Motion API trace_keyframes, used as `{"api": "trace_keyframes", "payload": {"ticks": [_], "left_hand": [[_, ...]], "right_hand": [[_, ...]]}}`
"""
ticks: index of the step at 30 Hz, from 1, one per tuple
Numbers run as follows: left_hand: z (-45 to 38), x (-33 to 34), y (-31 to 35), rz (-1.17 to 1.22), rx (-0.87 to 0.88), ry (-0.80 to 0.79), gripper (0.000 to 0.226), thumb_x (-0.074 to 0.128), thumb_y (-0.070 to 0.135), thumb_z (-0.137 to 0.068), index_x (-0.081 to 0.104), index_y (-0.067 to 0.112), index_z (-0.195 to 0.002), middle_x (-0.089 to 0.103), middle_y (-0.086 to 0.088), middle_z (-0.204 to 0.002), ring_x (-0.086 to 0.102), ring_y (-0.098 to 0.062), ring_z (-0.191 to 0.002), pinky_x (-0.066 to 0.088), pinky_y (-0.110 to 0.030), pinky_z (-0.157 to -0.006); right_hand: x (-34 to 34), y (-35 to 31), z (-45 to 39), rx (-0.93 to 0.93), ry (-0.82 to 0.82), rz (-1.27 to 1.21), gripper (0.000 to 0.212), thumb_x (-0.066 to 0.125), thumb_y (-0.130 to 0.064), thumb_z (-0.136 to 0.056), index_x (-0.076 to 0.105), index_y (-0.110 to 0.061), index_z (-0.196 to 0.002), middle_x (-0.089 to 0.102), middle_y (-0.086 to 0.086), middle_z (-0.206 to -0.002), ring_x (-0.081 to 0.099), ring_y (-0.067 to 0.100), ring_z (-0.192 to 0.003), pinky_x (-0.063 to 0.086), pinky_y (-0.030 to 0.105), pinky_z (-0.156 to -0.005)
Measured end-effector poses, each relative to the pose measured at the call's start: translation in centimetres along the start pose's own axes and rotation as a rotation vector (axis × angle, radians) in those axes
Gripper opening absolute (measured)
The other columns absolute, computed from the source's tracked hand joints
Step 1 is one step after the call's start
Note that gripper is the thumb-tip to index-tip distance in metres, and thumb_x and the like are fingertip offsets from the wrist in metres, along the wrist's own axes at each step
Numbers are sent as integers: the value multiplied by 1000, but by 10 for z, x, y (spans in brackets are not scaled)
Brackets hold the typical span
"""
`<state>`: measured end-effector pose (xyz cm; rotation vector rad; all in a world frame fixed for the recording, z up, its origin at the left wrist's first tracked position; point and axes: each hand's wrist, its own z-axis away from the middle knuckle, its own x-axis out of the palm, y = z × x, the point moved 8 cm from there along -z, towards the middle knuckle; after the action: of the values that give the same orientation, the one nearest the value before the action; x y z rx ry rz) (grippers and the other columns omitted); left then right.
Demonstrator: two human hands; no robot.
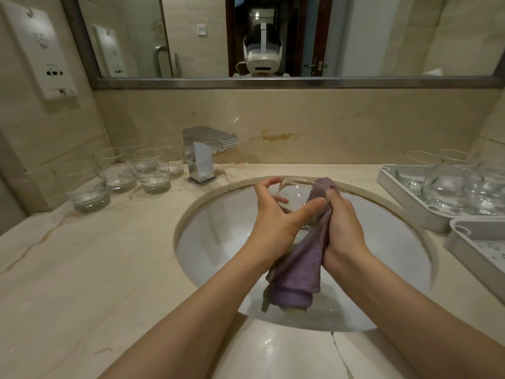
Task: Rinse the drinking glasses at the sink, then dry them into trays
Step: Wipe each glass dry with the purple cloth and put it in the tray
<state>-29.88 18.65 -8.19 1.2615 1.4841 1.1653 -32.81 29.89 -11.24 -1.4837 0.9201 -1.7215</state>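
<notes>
Over the sink point(218, 228), at the frame's centre, both hands work on one glass point(293, 199). The left hand point(276, 217) cups it from the 9 o'clock side, thumb stretched across the near wall and fingers curled round the far rim. The right hand point(343, 222) grips a purple cloth point(295, 269) against the glass from 3 o'clock; the cloth's top bunches over the rim and the rest hangs down into the basin toward 6 o'clock, hiding the glass's lower right side.

At 10 o'clock from the hands a chrome tap point(203, 157) stands on the counter point(95, 255), its spout pointing toward the basin. Further out at 9 to 10 o'clock, a cluster of glasses point(150, 170) stands upright on the counter against the wall, several with water in the bottom.

At 3 o'clock, well apart from the hands, a white tray point(404, 192) holds several glasses point(448, 187), packed close together; how many, the blur makes hard to tell. Just beside it at 4 o'clock, a second tray point(475, 250) shows a perforated floor.

At 12 o'clock a mirror point(382, 36) spans the wall, and at 10 o'clock a white wall unit point(38, 50) hangs on the tiles.
</notes>
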Motion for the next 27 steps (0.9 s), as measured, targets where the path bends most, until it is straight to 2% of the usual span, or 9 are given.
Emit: {"api": "trace_keyframes", "payload": {"ticks": [3, 5, 9, 11, 14, 18, 21, 24, 27], "left_hand": [[-3, -9, -5, 68, -50, 91, 53, 60, 43, -89, 30, 28, -129, 52, -2, -111, 58, -11, -95, 51, -27, -83], [-4, -18, -15, 165, -125, 201, 50, 50, 47, -94, 34, 20, -133, 54, 0, -111, 58, -11, -97, 49, -31, -87], [1, -15, -16, 260, -167, 216, 43, 39, 45, -99, 35, 15, -130, 55, 1, -101, 59, -10, -85, 51, -29, -71], [5, -6, -14, 231, -157, 168, 43, 41, 44, -98, 35, 16, -130, 58, -7, -109, 62, -16, -86, 52, -30, -70], [7, 4, -11, 198, -133, 94, 41, 43, 42, -98, 35, 19, -131, 57, -11, -114, 63, -16, -84, 52, -36, -78], [7, 9, -3, 104, -63, -5, 43, 46, 37, -97, 32, 20, -134, 56, -3, -108, 60, 5, -67, 48, -10, -61], [6, 7, -1, 16, -80, -42, 60, 58, 39, -89, 23, 27, -136, 47, 0, -110, 51, 5, -82, 40, -2, -60], [4, -2, 0, -46, -35, 25, 66, 69, 38, -82, 19, 34, -124, 43, -3, -109, 49, -5, -86, 40, -13, -70], [2, -8, -1, 86, -14, 118, 57, 66, 46, -85, 25, 31, -122, 52, -9, -107, 59, -18, -89, 54, -35, -80]], "right_hand": [[9, -12, 13, -179, -16, 132, 11, 54, -32, -96, 55, -21, -98, 60, 7, -98, 59, 20, -90, 49, 40, -87], [25, -27, 32, -509, -83, 393, 9, 60, -30, -91, 55, -27, -98, 56, 6, -107, 56, 15, -97, 47, 32, -93], [40, -34, 55, -981, -147, 672, 27, 58, -36, -85, 54, -30, -112, 44, 5, -117, 49, 2, -107, 42, 12, -90], [29, -42, 46, -939, -71, 582, 19, 56, -36, -84, 52, -33, -103, 47, 2, -110, 47, -4, -101, 38, 10, -88], [12, -42, 22, -581, -21, 344, 5, 56, -32, -91, 51, -32, -92, 56, -2, -94, 54, 8, -85, 43, 24, -77], [4, -25, 6, -213, -6, 91, 10, 50, -26, -98, 51, -19, -91, 59, 8, -90, 60, 20, -78, 52, 36, -73], [3, -19, 3, -151, 24, 38, 11, 52, -28, -97, 52, -19, -93, 62, 17, -101, 63, 31, -89, 52, 45, -84], [3, -22, 5, -163, 29, 75, 10, 53, -30, -96, 52, -21, -93, 61, 8, -98, 60, 21, -90, 51, 39, -83], [15, -35, 19, -380, -50, 232, 5, 56, -28, -95, 53, -26, -92, 58, 0, -95, 56, 13, -87, 46, 33, -81]]}}
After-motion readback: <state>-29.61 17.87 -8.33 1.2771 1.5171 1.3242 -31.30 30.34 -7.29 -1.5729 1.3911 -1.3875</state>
